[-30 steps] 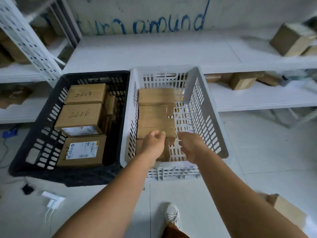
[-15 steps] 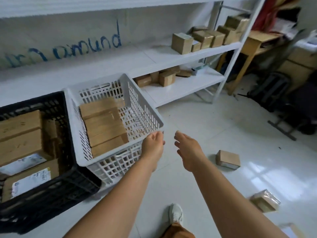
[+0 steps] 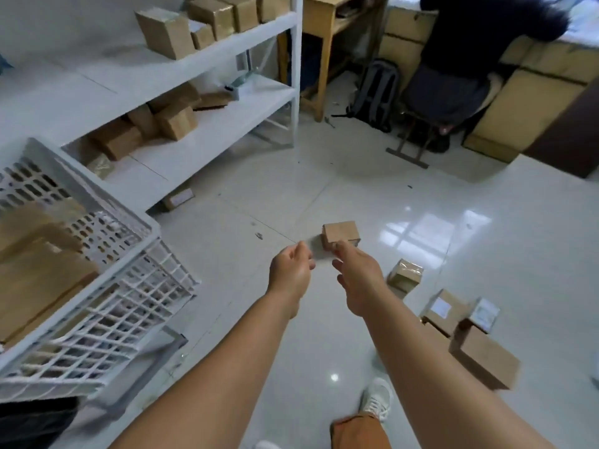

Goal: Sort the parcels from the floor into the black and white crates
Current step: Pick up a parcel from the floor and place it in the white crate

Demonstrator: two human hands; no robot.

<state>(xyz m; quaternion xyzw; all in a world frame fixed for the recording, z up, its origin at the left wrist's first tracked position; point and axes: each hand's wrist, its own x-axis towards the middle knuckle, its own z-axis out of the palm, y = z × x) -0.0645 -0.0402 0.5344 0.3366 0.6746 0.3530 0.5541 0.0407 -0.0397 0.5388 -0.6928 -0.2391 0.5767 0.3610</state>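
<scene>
Head view: two hands, one white crate (image 3: 97,202), five floor parcels.
Left hand (image 3: 291,273) and right hand (image 3: 359,280) loosely spread, each grip empty; nearest parcel (image 3: 341,234) just ahead.

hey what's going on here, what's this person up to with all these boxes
A person is sorting cardboard parcels into crates. Both hands, left hand and right hand, are empty and reach out toward a small brown parcel on the tiled floor. The white crate at the left already holds several parcels. More parcels lie on the floor to the right.
</scene>
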